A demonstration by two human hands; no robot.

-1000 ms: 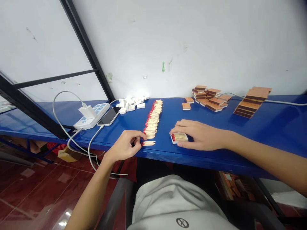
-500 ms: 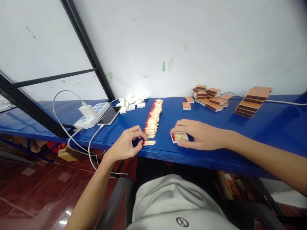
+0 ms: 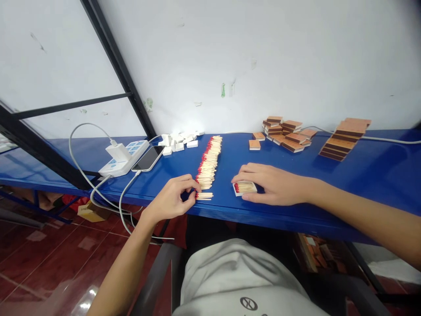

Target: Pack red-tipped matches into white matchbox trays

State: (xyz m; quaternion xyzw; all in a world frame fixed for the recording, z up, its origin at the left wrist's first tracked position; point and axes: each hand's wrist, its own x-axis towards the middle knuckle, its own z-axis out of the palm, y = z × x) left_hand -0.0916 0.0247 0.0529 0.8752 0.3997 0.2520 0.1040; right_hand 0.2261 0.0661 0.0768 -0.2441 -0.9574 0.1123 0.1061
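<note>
My left hand (image 3: 177, 196) pinches the red heads of a few matches (image 3: 205, 196) at the near end of a long row. Beyond them, the row of red-tipped matches (image 3: 209, 162) runs back toward the wall, heads to the left. My right hand (image 3: 268, 184) holds a small white matchbox tray (image 3: 245, 194) on the table, with thumb and fingers along its sides. Matches (image 3: 245, 187) lie inside that tray, their red heads at the left end; my palm hides some of its right end.
White empty trays (image 3: 179, 142) are heaped at the back left, near a phone (image 3: 148, 159) and a power strip (image 3: 126, 160) with cables. Brown matchboxes (image 3: 284, 134) lie piled at the back; overlapping brown sleeves (image 3: 346, 138) lean farther right. A black metal post (image 3: 115, 61) rises at left.
Both hands keep practically the same positions and grips. The whole view has shifted very slightly.
</note>
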